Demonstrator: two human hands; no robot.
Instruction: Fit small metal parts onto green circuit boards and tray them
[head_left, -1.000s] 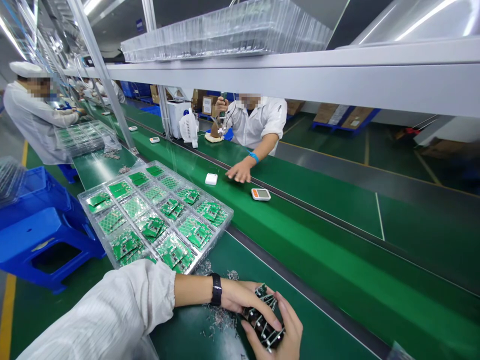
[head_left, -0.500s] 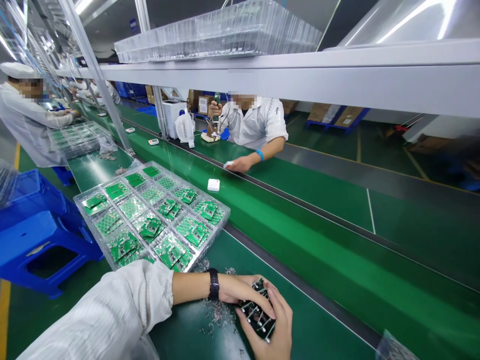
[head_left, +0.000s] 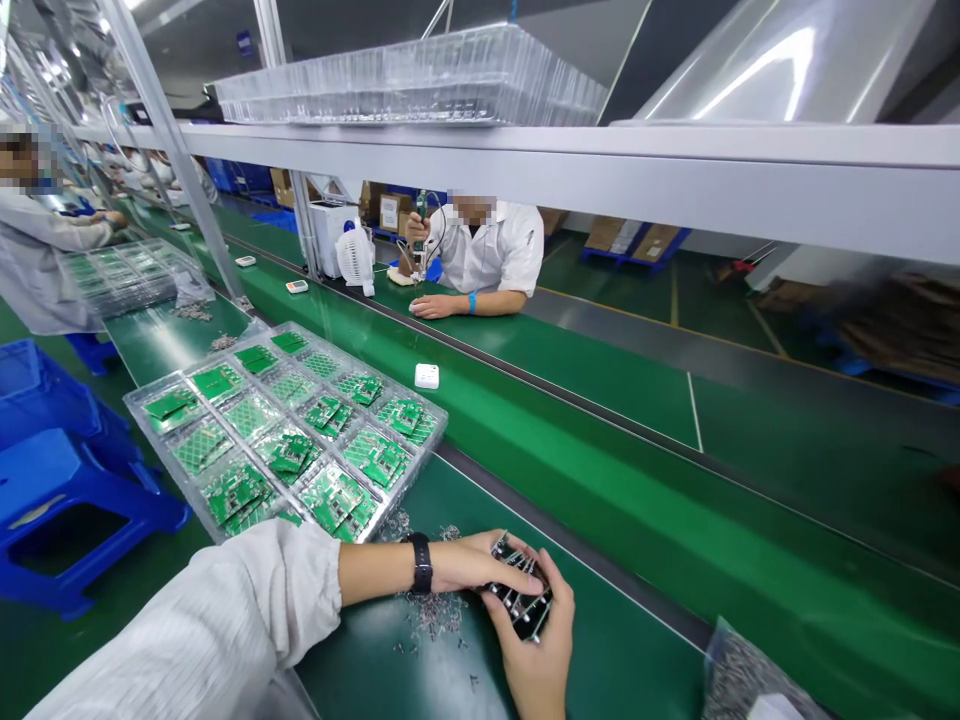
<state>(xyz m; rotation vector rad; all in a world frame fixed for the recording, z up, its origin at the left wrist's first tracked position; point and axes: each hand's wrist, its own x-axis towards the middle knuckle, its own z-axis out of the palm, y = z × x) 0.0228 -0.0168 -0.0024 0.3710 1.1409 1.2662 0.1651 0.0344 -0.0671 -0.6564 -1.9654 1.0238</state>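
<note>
Both my hands are closed round a small stack of circuit boards [head_left: 531, 612], seen edge-on with dark gaps and shiny metal parts between them. My left hand [head_left: 476, 566], with a black watch at the wrist, lies over the far left side of the stack. My right hand [head_left: 546, 650] cups it from the right and below, thumb on the near side. Loose small screws [head_left: 435, 615] are scattered on the green bench beneath my left wrist. To the left lies a clear compartment tray [head_left: 442, 425] of green circuit boards [head_left: 337, 500].
A bag of small metal parts [head_left: 739, 670] lies at lower right. Beyond the bench runs a green conveyor belt [head_left: 585, 480] carrying a white device [head_left: 427, 376]. Across it sits a co-worker [head_left: 499, 250] holding a power screwdriver [head_left: 421, 207]. A shelf [head_left: 450, 160] spans overhead; blue stools [head_left: 82, 510] stand left.
My view has shifted a little to the right, bringing the bag of parts further into view. Both hands still hold the stack. The co-worker's outstretched hand has drawn back from the belt.
</note>
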